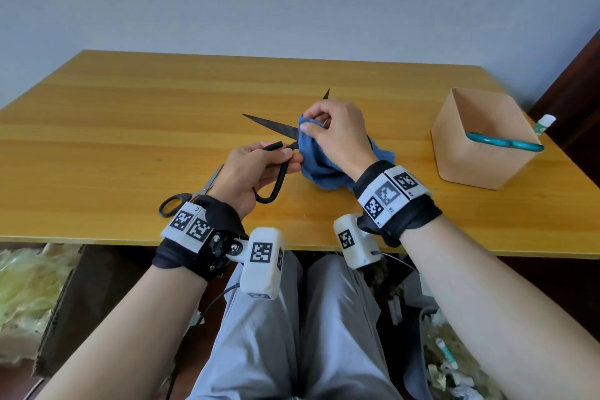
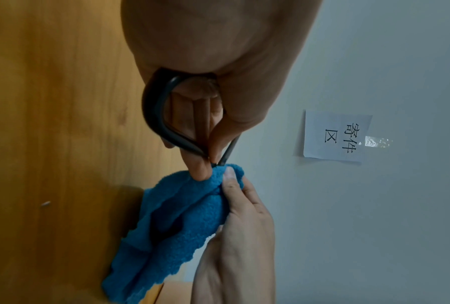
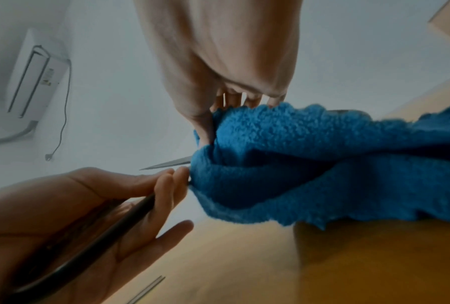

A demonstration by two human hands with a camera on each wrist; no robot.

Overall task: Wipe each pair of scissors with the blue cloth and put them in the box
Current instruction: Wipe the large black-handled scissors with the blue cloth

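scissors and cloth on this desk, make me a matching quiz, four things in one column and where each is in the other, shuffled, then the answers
Things
1. black iron scissors with loop handles
2. teal-handled scissors
3. steel scissors with black plastic handles
4. fluffy blue cloth

Places
A. lying on the wooden table behind the left wrist
B. in the grip of the left hand
C. inside the tan box
D. pinched by the right hand around a blade

Pairs: 1-B, 2-C, 3-A, 4-D
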